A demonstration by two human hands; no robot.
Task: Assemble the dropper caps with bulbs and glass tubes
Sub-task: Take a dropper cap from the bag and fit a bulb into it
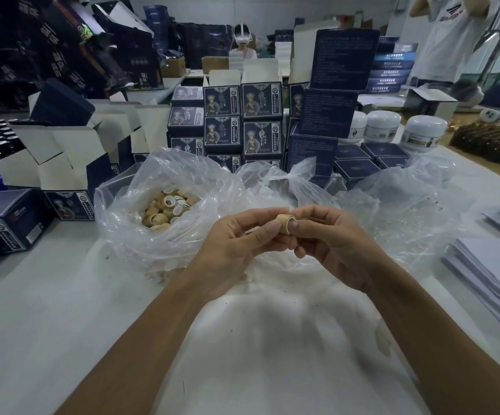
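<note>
- Head view: both hands meet above the middle of the worktop [33, 295], pinching one tan dropper cap [285, 223] between them.
- Left hand [236, 244] grasps the cap with thumb and forefinger; right hand [329, 244] grasps its other side with its fingertips.
- Toward the far left of the worktop, just beside the hands, an open clear bag [129, 235] holds more loose caps [167, 211].
- Stacked dark boxes [242, 121] stand along the far edge.

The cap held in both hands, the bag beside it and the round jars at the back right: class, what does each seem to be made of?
Cap: tan and matt with faint grain, probably bamboo or wood-look plastic; pinched between left hand and right hand.
Bag: thin clear plastic film, crinkled, glossy, caps showing through.
Jars: smooth white, likely plastic; glass cannot be ruled out.
</note>
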